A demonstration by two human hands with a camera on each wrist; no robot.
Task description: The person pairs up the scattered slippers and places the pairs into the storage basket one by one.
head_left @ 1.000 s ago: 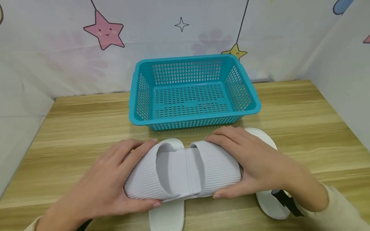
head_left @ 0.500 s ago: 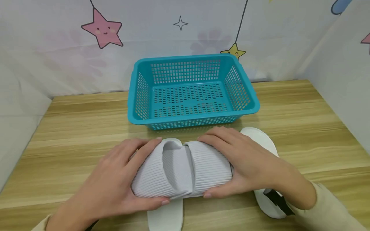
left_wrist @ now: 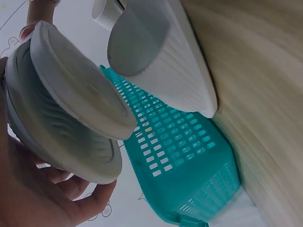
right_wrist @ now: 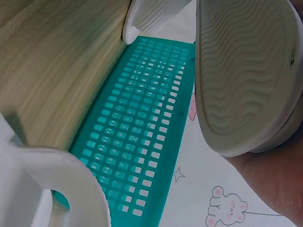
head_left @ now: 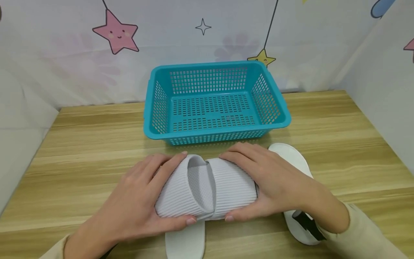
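Note:
Two pale grey-white ribbed slippers are held just above the table, their straps facing up and meeting in the middle. My left hand point(head_left: 129, 201) grips the left slipper point(head_left: 176, 192), thumb in front and fingers behind. Around the right slipper point(head_left: 234, 189) curls my right hand point(head_left: 281, 183). The two overlap, with much of the right one's sole inside the left one. Their stacked soles point(left_wrist: 80, 85) show in the left wrist view, and a wavy-patterned sole point(right_wrist: 246, 71) fills the upper right of the right wrist view.
On the wooden table point(head_left: 90, 144), one white slipper point(head_left: 185, 239) lies beneath the held pair. Another white slipper point(head_left: 289, 154) lies under my right forearm. A teal mesh basket point(head_left: 216, 135) stands behind them, near the patterned cloth backdrop point(head_left: 171, 36).
The slippers have slid further into each other, so the opening between their straps has narrowed. My left hand has moved right, my right hand slightly left. The basket has stayed put.

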